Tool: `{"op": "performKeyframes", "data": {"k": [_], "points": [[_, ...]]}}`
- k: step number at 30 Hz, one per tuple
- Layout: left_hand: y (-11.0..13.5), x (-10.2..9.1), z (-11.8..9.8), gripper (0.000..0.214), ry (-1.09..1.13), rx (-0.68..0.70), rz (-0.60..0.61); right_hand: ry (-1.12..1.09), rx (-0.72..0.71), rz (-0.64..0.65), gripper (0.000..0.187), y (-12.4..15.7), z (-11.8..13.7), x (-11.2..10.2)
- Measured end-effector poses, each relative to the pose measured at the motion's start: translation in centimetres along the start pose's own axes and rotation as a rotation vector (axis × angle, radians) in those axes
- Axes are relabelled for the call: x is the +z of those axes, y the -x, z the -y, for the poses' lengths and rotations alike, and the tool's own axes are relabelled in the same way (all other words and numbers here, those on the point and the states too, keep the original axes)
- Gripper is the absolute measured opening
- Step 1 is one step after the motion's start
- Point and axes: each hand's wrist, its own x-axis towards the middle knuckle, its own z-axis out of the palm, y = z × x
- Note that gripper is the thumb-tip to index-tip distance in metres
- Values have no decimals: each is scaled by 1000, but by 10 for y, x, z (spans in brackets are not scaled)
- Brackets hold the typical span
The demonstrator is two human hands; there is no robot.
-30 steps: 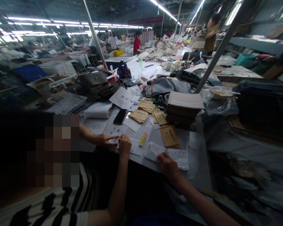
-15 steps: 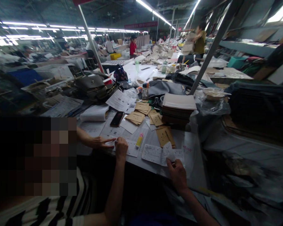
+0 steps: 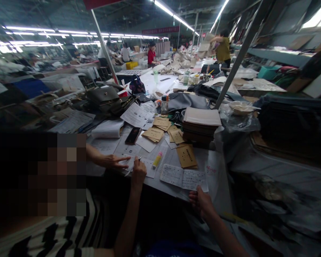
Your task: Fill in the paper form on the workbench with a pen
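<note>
My right hand (image 3: 202, 202) is at the lower edge of a small open notebook (image 3: 183, 177) with handwritten pages. One digit rests on the page edge while the other fingers curl below the table's rim, pinching the notebook. Both pages lie flat. My left hand is out of view. To the left a co-worker in a striped top holds a pen (image 3: 139, 159) in one hand (image 3: 138, 173) over a paper slip (image 3: 147, 167). This person's other hand (image 3: 115, 161) lies spread on the paper.
Brown paper envelopes (image 3: 186, 156) lie above the notebook, with a yellow-and-pink highlighter (image 3: 157, 160) to its left. Further back are a phone (image 3: 133, 135), a stack of sheets (image 3: 202, 117) and a jar (image 3: 164, 106). A slanted metal post (image 3: 238, 59) rises behind the stack.
The notebook page that stood lifted in my right hand now lies flat. My hand has dropped slightly to the notebook's lower edge. The co-worker's pen hand has shifted slightly.
</note>
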Motion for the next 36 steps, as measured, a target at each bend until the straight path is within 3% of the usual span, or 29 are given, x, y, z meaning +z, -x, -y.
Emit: {"op": "performKeyframes", "data": {"k": [6, 11, 14, 19, 25, 29, 36], "points": [[21, -4, 20, 29, 94, -37, 71, -169, 171, 194, 53, 8, 7, 0], [-6, -8, 30, 30, 123, -59, 140, -400, 178, 254, 47, 19, 19, 14], [-25, -6, 25, 34, 102, -151, 127, -453, 66, 208, 39, 15, 18, 24], [-32, 3, 16, 42, -40, -31, 103, 100, -490, 122, 23, -16, 1, 29], [-27, 12, 15, 39, -74, 66, 165, 909, -1125, -1, 37, -50, -25, 24], [-28, 14, 13, 40, -58, 58, 160, 1279, -1181, -29, 46, -56, -27, 26], [-30, 7, 15, 43, 76, -17, 220, 1551, -1084, -29, 60, -43, -12, 32]]}}
